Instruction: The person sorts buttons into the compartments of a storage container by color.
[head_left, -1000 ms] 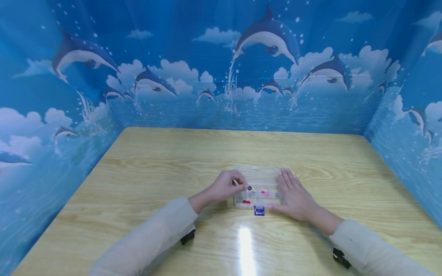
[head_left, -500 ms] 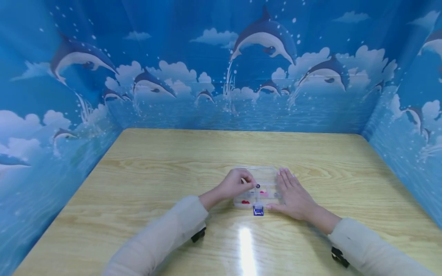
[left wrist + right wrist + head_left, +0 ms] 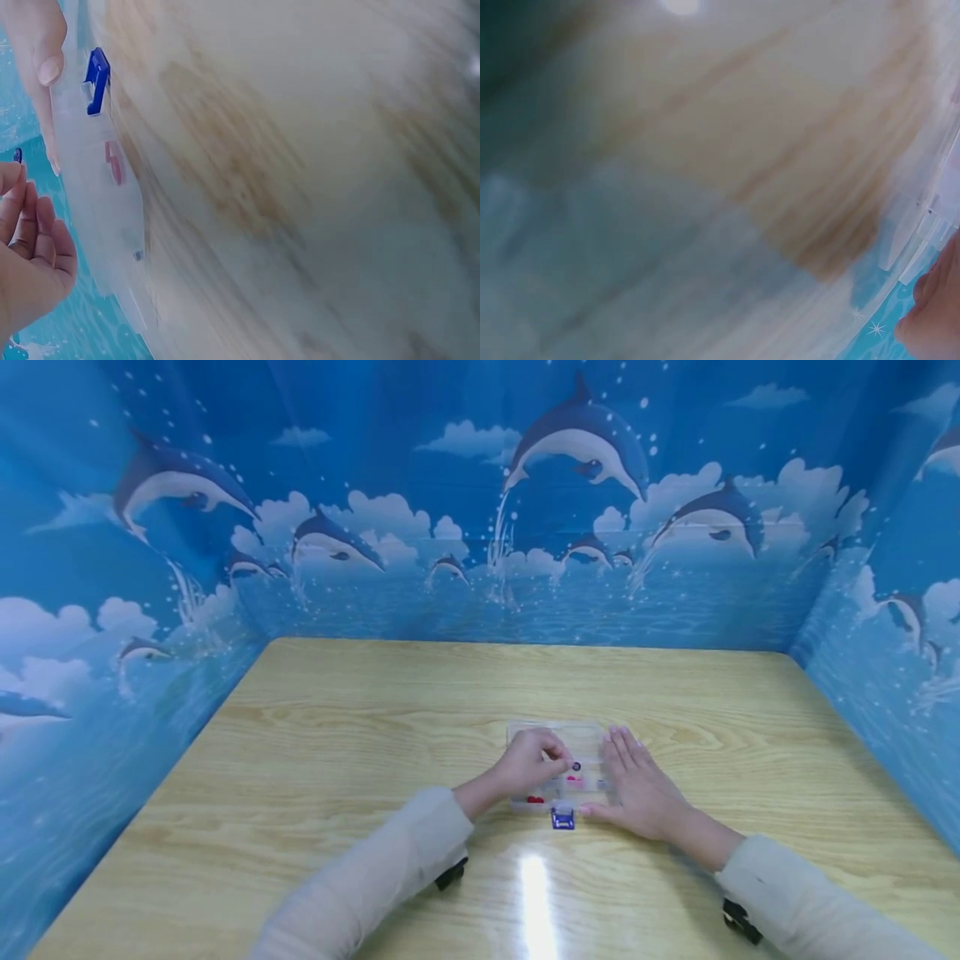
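My left hand (image 3: 534, 762) pinches a small dark round piece (image 3: 576, 767), like a button or bead, between thumb and fingertip. It hovers over a clear plastic compartment box (image 3: 588, 739) whose lid stands open toward the back. In the left wrist view the piece (image 3: 18, 155) looks dark blue and is seen nearly edge-on. Red pieces (image 3: 536, 799) lie in the front left part of the box, and pink pieces (image 3: 575, 779) sit near its middle. My right hand (image 3: 643, 789) rests with straight fingers along the box's right side, thumb at the front edge.
A blue latch (image 3: 563, 819) juts from the front of the box. The wood-grain table (image 3: 360, 718) extends around it, with a glare streak in front. A blue dolphin-print curtain (image 3: 420, 585) encloses the back and sides.
My left hand has moved right across the box with the small dark piece, from the left part to right of the middle. The right hand stays in place.
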Available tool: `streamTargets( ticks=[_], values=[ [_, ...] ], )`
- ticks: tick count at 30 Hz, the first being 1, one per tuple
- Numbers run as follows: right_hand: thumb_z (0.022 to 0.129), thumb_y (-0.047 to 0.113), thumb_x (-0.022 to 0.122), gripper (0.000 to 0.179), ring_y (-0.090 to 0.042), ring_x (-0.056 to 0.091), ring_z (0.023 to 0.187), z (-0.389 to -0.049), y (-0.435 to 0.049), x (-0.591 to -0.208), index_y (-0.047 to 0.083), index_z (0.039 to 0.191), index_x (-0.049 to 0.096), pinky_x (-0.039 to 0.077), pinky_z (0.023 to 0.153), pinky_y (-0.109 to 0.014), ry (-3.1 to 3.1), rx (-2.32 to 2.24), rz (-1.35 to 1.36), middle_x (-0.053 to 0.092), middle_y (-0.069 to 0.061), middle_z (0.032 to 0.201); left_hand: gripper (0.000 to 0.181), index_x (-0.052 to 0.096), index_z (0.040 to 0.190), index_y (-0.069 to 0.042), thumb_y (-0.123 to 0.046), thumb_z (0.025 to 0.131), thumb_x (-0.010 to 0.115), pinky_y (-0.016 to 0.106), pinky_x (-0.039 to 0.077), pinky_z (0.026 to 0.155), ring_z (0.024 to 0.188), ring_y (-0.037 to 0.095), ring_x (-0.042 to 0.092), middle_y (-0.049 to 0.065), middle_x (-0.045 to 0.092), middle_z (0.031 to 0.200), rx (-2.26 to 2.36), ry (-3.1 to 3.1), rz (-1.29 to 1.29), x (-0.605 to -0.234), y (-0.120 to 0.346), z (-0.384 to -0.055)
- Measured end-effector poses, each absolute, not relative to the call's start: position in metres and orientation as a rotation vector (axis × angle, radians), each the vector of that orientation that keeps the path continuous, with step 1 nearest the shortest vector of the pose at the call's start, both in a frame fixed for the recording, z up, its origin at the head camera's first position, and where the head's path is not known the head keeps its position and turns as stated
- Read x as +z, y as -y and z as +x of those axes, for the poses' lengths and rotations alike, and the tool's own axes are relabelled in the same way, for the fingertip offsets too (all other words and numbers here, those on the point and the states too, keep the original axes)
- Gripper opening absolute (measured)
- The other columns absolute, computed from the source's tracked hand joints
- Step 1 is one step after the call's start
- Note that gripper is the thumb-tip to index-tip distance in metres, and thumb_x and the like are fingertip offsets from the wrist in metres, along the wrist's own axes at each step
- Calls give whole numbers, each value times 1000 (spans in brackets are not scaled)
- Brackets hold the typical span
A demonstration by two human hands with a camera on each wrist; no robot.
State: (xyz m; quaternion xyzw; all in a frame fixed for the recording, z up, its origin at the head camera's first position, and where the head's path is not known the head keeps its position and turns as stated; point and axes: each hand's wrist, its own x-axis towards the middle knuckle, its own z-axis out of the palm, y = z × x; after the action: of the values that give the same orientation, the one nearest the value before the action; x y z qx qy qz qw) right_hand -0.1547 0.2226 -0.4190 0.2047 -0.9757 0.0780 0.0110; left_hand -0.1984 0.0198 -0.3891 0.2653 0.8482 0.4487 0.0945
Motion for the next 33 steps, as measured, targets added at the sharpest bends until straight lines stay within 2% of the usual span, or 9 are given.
streamTargets(
  ticks=[19, 33],
  values=[
    [80, 63, 54, 103, -45, 9, 140, -154, -224, -422, -13, 141, 18, 16, 111, -56, 3053, 279, 630, 10, -30, 151, 8, 70, 86, -6, -10, 85, 63, 14, 45, 79, 85, 8, 57, 2, 66, 91, 1065, -2652, 929, -389, -46, -200],
    [80, 63, 54, 103, -45, 9, 140, -155, -222, -420, -14, 140, 19, 15, 112, -55, 3054, 266, 646, 10, -31, 150, 7, 73, 87, -13, -16, 82, 68, 14, 40, 77, 82, 8, 55, -4, 71, 88, 717, -2834, 1148, -393, -56, -202]
  ],
)
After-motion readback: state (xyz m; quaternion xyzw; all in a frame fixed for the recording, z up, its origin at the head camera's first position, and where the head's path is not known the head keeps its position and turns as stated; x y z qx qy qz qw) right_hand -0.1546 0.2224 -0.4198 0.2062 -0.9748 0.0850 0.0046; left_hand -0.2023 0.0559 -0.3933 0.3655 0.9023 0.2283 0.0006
